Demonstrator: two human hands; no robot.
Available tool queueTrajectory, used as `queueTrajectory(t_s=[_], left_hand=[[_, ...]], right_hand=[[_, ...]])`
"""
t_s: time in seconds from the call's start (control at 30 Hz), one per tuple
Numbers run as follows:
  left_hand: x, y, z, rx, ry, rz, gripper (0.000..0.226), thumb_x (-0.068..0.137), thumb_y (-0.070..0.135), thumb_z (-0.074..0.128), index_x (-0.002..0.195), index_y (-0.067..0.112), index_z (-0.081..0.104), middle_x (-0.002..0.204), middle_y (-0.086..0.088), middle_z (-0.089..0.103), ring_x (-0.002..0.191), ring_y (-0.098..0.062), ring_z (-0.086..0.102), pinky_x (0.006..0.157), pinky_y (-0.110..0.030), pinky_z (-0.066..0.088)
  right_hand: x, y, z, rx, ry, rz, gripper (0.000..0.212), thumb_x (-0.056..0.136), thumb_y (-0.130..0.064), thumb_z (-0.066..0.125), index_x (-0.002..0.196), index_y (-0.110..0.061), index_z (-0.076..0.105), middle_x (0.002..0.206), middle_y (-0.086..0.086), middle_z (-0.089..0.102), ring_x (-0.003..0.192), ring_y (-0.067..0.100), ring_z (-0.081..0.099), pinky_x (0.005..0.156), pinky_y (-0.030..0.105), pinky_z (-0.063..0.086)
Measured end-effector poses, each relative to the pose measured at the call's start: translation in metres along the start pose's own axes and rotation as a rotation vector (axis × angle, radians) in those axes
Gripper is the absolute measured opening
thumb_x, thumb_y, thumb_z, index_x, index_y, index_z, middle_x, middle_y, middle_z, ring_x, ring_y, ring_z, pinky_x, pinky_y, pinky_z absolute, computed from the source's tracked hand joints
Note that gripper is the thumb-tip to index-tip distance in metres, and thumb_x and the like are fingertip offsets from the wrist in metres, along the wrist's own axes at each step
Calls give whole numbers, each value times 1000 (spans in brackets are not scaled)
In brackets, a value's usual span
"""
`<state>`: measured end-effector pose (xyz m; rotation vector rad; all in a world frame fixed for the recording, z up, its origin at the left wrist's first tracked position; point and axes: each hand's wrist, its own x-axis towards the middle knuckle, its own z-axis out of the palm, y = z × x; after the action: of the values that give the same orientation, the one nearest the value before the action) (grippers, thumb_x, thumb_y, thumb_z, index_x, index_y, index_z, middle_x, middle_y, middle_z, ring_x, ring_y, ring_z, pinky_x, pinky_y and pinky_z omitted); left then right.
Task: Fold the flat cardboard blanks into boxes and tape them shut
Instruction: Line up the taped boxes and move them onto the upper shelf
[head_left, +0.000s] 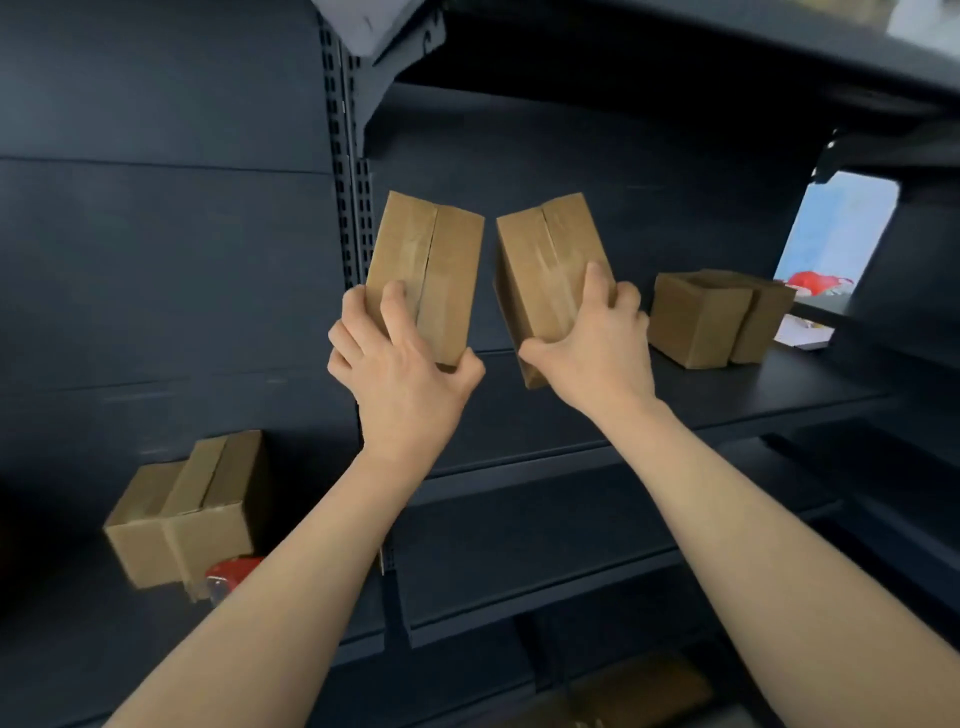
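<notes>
The left hand (405, 374) gripped the left box (423, 270) and the right hand (592, 353) gripped the right box (550, 265). The fingers (392, 306) were curled round the near ends. Both taped boxes were in the air above the shelf (571, 415). Held at one end only, a box could probably tip and slip out.

A dark metal shelf (571, 415) runs across the middle, fixed to a slotted upright (345, 156) that splits the dark back panel (156, 260). A second shelf (727, 52) hangs above and a lower shelf (519, 587) sits beneath. At the middle shelf's right end lies a white sheet (802, 335). Behind it, a bright gap (836, 228) shows pale blue and a blurred red object (815, 283).
</notes>
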<state>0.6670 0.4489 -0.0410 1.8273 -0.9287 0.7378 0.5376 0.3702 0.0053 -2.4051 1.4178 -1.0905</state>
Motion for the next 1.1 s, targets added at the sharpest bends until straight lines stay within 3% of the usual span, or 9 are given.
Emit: queueTrajectory(t_s=[0.3,0.83,0.97,1.1], left_hand=[[-16,101,62,-5,5,-12,78,62,42,69,128,10,41,133,-21,38,110,-40,40,87,-50,36],[-9,157,157,-127,-44,-57,79,63,43,65,130,10,42,135,-18,34,116,-35,36,93,-50,34],[-6,180,168,-292,-71,-302,78,62,45,60,130,13,38,135,-12,31,121,-29,29,96,-46,31],[-13,201,175,-481,-17,-638,71,74,44,66,133,20,33,137,-7,29,127,-26,27,88,-37,33]], right_hand=[[46,107,-39,51,-35,-8,96,76,-43,70,148,-24,9,150,15,20,130,36,30,96,43,39],[113,198,-40,88,-17,30,98,76,-45,69,150,-23,9,146,14,25,130,34,33,99,42,40],[137,229,-45,278,-102,81,99,74,-45,69,151,-26,10,149,11,25,130,32,36,101,46,42],[156,264,-56,444,-174,88,96,78,-44,68,152,-25,11,148,8,30,129,27,40,94,35,41]])
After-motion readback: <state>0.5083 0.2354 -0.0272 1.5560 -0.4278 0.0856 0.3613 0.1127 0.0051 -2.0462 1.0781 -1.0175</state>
